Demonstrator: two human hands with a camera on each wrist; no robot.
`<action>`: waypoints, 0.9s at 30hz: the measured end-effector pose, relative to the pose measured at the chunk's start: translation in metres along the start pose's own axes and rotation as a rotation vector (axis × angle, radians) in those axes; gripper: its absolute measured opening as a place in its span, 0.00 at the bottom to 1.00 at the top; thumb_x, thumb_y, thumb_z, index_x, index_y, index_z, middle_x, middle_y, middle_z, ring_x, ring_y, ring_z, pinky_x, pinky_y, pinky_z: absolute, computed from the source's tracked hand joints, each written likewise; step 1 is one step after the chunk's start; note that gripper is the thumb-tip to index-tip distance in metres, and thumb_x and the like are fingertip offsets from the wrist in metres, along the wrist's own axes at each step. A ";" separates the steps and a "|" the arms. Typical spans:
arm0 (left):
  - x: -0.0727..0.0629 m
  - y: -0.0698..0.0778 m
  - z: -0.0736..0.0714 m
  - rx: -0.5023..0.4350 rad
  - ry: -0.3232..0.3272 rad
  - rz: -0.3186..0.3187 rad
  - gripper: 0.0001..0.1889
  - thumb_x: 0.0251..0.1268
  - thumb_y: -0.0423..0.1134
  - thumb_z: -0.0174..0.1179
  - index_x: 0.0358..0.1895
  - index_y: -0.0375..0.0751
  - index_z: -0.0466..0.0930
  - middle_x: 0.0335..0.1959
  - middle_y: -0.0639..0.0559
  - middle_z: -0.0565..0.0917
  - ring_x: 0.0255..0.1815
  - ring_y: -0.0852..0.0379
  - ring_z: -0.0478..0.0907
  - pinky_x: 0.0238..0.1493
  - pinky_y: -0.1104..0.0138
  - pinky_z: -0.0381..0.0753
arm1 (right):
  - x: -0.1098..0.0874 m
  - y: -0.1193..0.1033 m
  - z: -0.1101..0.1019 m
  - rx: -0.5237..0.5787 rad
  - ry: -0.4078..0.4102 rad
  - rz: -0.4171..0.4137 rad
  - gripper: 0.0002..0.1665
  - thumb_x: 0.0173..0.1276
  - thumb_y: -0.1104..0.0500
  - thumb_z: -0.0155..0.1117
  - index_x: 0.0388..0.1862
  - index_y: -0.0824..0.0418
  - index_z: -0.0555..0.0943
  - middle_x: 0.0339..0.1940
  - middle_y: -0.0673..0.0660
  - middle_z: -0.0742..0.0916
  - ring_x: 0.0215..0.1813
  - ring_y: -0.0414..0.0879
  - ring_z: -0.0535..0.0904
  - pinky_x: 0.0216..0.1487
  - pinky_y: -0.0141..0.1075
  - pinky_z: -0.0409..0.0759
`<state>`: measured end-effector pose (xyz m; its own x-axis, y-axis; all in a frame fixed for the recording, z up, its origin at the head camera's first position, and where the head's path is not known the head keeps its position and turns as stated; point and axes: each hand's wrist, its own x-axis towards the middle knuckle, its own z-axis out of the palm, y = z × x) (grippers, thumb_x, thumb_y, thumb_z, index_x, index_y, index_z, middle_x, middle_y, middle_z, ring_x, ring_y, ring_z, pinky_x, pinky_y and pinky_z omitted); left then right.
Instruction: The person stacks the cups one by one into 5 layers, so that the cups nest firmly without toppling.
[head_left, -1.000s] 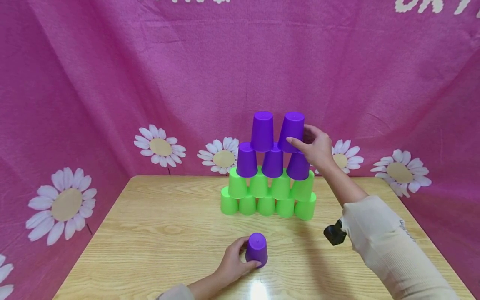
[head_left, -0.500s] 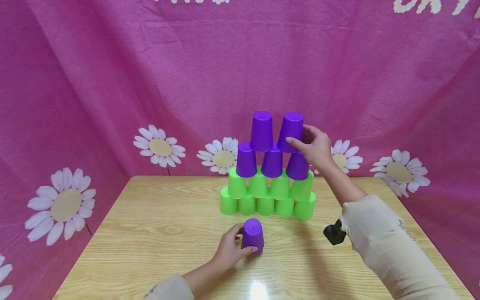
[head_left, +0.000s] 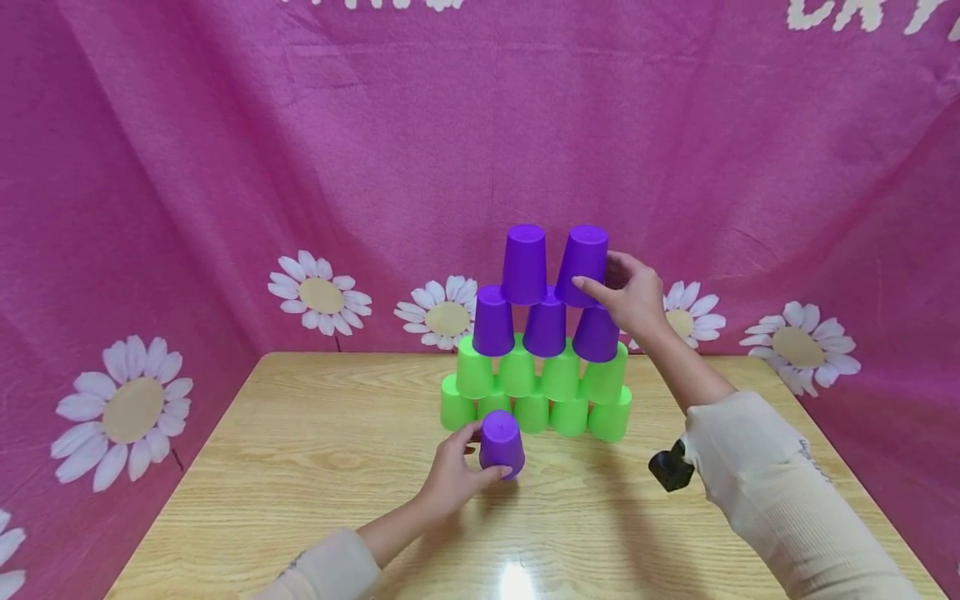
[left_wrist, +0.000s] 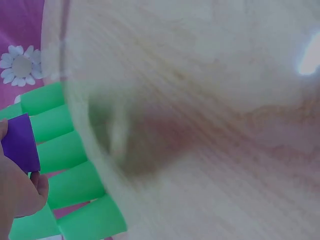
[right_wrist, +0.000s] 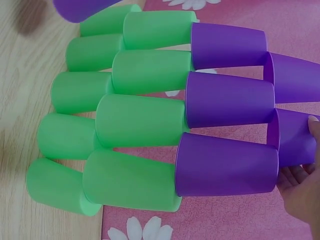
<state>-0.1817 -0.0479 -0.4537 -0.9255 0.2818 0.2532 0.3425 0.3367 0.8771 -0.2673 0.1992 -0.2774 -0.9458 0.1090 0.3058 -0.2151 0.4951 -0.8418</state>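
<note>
My left hand [head_left: 450, 479] grips an upside-down purple cup [head_left: 501, 442] from its left side, thumb across the front, in front of the stack's lower left part. At the stack's top, my right hand [head_left: 637, 296] holds the right-hand purple cup [head_left: 587, 254] between thumb and fingers. Beside that cup stands another purple cup [head_left: 525, 267]. Three purple cups form the row below, resting on two rows of green cups [head_left: 561, 371]. The right wrist view shows my right fingers at the top row's end cup [right_wrist: 295, 137], its far part covered by the thumb.
All the stacked cups stand upside down on a wooden table [head_left: 315, 467]. Close behind hangs a pink cloth [head_left: 390, 167] with large daisies. A small black device [head_left: 671, 468] sticks out from my right sleeve, over the table's right side.
My left hand has carried its purple cup away from me and slightly left, towards the stack; it now overlaps the bottom green row in view. My right hand has stayed at the top cup.
</note>
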 end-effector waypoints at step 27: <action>0.026 0.036 -0.032 0.048 0.128 0.050 0.30 0.44 0.33 0.72 0.54 0.33 0.73 0.46 0.41 0.82 0.47 0.46 0.79 0.47 0.55 0.79 | 0.001 0.001 0.000 -0.011 0.003 -0.013 0.36 0.59 0.55 0.67 0.63 0.69 0.68 0.56 0.69 0.79 0.57 0.59 0.77 0.60 0.47 0.75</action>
<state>-0.1982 -0.0571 -0.4030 -0.9192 0.1829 0.3488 0.3930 0.3683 0.8426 -0.2682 0.1999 -0.2783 -0.9421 0.1054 0.3184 -0.2250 0.5057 -0.8329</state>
